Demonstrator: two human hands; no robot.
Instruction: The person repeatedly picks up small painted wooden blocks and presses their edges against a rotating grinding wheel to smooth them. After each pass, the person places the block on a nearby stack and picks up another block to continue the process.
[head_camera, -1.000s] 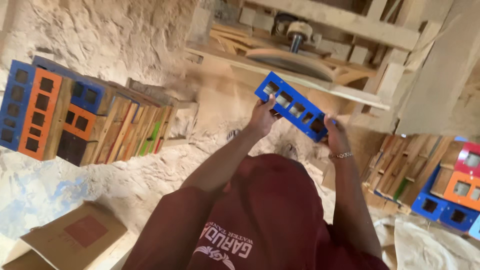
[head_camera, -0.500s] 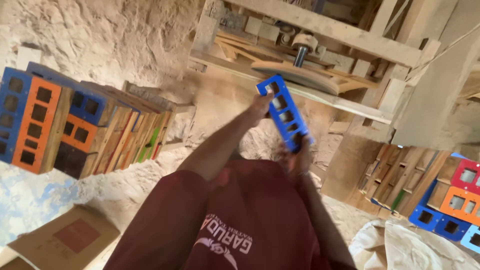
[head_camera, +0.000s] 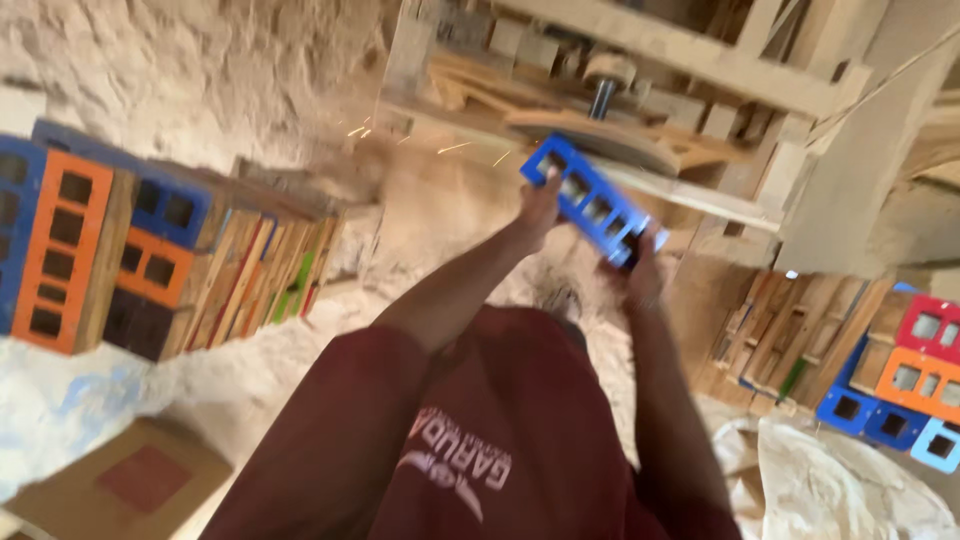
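Wooden machine frame (head_camera: 700, 45) fills 12 to 2 o'clock: pale beams, a shelf plank, a metal spindle (head_camera: 602, 95) with a flat sanding disc (head_camera: 600, 140) under it. Rough sandy wall (head_camera: 200, 70) at 10–11 o'clock. Left stack of painted blocks (head_camera: 120, 250) at 9 o'clock: orange and blue faces with square cut-outs, plain wood edges beside them. Right stack (head_camera: 900, 370) at 3–4 o'clock: red, orange, blue, light blue. White sack (head_camera: 840, 480) at 5 o'clock, cardboard box (head_camera: 110, 490) at 7 o'clock. Maroon shirt (head_camera: 470, 440) at 6 o'clock.

Blue block (head_camera: 592, 200) with a row of rectangular holes sits just above centre, tilted, upper end touching the disc rim. Sparks (head_camera: 450, 148) fly off toward 10 o'clock. Left hand (head_camera: 540, 200) clenched on the block's upper-left end; right hand (head_camera: 640, 270) grasping its lower-right end. Picture blurred; individual fingers not clear.
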